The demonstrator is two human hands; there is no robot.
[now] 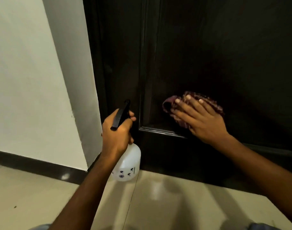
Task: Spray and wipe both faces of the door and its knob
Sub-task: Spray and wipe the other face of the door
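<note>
A dark brown panelled door [208, 55] fills the upper right of the head view. My right hand [201, 120] presses a red patterned cloth [208, 101] flat against the door's lower panel, fingers straight. My left hand [116, 135] grips the neck of a white translucent spray bottle [129, 165] with a black trigger head [121, 116], held upright just left of the panel's raised moulding. The nozzle points toward the door. The door's knob is out of view.
A white wall [25, 80] with a dark skirting board [34, 163] stands to the left of the door frame. Glossy beige floor tiles [158, 205] spread below. The door's bottom edge meets the floor close to the bottle.
</note>
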